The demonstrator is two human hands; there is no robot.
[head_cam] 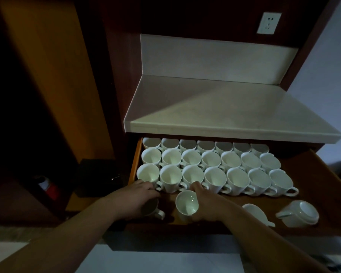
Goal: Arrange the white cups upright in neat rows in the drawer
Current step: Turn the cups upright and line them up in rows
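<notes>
The left hand [144,196] and right hand [207,204] are bare. Both forearms are bare too, entering from 7 and 5 o'clock, with finer detail lost in dim light.

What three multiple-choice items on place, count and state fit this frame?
1. The tipped cup lies: A on the floor; B front right in the drawer; C atop another cup.
2. Cups in the nearest full row: A five; B seven; C nine.
3. The right hand: A hangs idle; B lies flat; C grips a cup.
B, its base shows near the drawer's right front; B, seven rims side by side; C, fingers curl round it.
</notes>
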